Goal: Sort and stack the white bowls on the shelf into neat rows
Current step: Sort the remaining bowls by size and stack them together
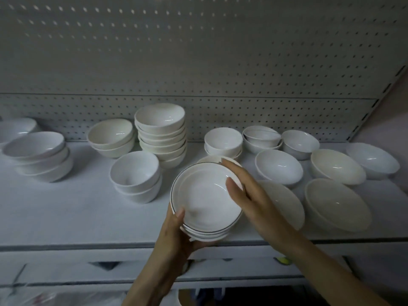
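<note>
A small stack of shallow white bowls with a thin dark rim line [203, 195] is held above the front of the white shelf [84, 208]. My left hand [176, 235] grips the stack from below, thumb over its near rim. On the stack's right rim lies my right hand [245, 193], its fingers straight, the thumb over the top bowl's inside. Another rimmed bowl [209, 159] peeks out behind the stack. A tall stack of cream bowls [161, 133] stands behind, with a short white stack [135, 175] to its left front.
More bowls: a leaning stack at the left [42, 157], a cream pair [111, 138], small bowls at the back right [224, 140], wide shallow bowls at the right [337, 202]. A pegboard wall [198, 62] backs the shelf. The shelf's front edge [88, 247] runs below my hands.
</note>
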{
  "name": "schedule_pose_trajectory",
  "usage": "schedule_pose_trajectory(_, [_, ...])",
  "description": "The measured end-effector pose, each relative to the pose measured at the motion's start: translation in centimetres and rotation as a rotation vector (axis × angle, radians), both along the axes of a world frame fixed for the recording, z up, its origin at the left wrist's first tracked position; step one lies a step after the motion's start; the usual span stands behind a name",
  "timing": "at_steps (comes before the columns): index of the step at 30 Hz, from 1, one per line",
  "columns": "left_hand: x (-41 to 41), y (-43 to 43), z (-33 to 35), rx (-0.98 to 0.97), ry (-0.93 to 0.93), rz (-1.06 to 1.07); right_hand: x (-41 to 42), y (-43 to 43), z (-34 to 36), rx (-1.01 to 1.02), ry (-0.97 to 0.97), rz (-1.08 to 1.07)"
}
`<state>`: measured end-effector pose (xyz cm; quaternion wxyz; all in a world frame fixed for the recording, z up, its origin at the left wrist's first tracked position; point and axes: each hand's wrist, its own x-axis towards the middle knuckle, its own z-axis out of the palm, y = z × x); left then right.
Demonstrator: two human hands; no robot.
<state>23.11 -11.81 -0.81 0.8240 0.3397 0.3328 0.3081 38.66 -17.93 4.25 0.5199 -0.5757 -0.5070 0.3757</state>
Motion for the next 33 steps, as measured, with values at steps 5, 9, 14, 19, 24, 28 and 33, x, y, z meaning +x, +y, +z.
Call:
schedule_pose_trajectory(5, [-3.0, 2.3, -2.1, -0.085, 0.036, 0.104, -2.7, 0.3, -3.7, -0.061, 0.105, 0.227])
schedule_pose_trajectory(9, [-4.4, 3.5, -3.7, -0.003, 0.084, 0.132, -4.6, 1.2, -5.7, -0.031, 0.167, 0.156])
schedule_pose_trajectory(14, [-5.3, 4.6, -4.8, 0.363, 0.213, 0.100, -5.8, 2.2, -7.6, 0.006, 0.129, 0.014])
schedule_pose_trajectory(19, [-6.3, 3.9, -3.9, 0.570, 0.372, -0.032, -6.1, 2.6, -8.6, -0.015, 0.111, -0.008])
schedule_pose_trajectory(24, [-6.9, 4.5, -3.6, 0.774, 0.499, -0.089, -5.8, 3.1, -8.7, -0.023, 0.064, -0.023])
schedule_pose_trajectory(28, [-7.5, 5.2, -3.9, 0.854, 0.565, -0.104, -5.7, 3.3, -8.5, -0.011, 0.055, -0.011])
schedule_pose_trajectory(33, [-7.8, 5.4, -4.3, 0.901, 0.537, -0.109, -5.4, 3.3, -7.9, 0.009, 0.040, 0.032])
